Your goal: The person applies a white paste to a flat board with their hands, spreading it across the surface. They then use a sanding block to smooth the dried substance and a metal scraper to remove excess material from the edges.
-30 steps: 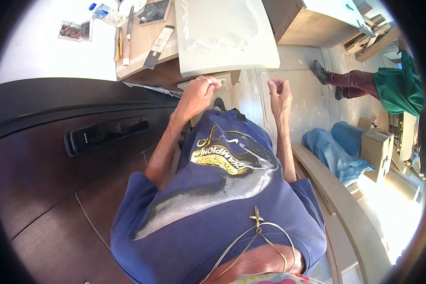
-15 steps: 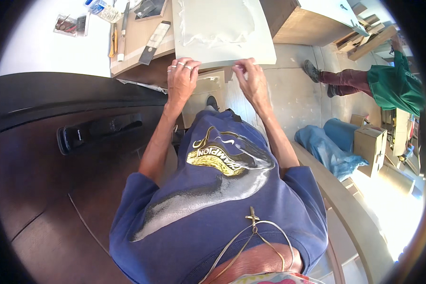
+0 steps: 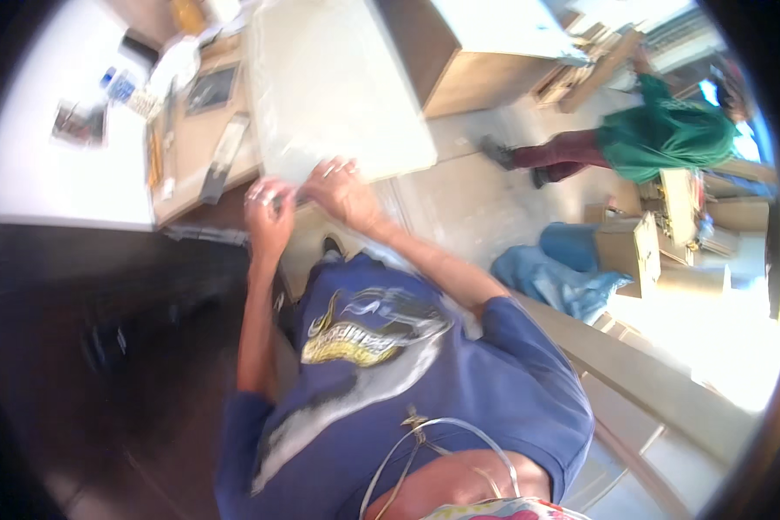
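A pale flat panel (image 3: 342,87) lies on the bench, its near edge toward me. At its near left corner my left hand (image 3: 270,211) is closed, fingertips pinched together. My right hand (image 3: 345,195) is beside it, fingers bent over the near edge and nearly meeting the left hand's. Motion smears both hands, and whatever is between the fingers is too blurred to make out. Left of the panel, a flat strip (image 3: 225,159), part dark and part pale, lies on a wooden board (image 3: 182,204). A yellow-handled tool (image 3: 154,156) is farther left.
On the white surface at left are a bottle (image 3: 132,94) and a small tray of bits (image 3: 80,123). A wooden cabinet (image 3: 485,78) stands right of the panel. Another person in a green top (image 3: 667,130) is at the far right, beyond blue plastic sheeting (image 3: 550,277) and a cardboard box (image 3: 628,251).
My right hand has moved left along the panel's near edge, up to my left hand. The view has shifted, and the other person's upper body shows more fully.
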Demonstrator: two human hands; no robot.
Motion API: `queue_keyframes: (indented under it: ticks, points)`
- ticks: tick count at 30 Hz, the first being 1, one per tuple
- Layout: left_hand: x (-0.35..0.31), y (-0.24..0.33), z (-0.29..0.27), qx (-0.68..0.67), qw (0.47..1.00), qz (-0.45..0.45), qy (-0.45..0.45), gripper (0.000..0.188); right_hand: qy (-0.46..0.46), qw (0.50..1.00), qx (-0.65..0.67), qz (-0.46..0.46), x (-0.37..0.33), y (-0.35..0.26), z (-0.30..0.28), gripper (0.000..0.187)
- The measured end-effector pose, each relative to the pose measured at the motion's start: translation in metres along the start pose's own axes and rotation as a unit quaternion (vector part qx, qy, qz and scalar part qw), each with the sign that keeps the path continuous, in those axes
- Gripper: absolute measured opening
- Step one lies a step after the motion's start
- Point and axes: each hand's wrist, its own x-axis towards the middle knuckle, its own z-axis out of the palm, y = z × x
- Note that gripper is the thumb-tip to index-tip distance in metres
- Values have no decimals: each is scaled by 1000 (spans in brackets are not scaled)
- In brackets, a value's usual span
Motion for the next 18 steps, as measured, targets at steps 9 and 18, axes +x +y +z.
queue_keyframes:
  ticks: [9,18]
  points:
    - [-39,-40,6,-250,919,-305,18,37,-8,997,67,29,2,-8,6,14]
    - [-25,-26,-7,-365,853,-371,-49,55,-82,995,-13,53,-3,-7,36,33]
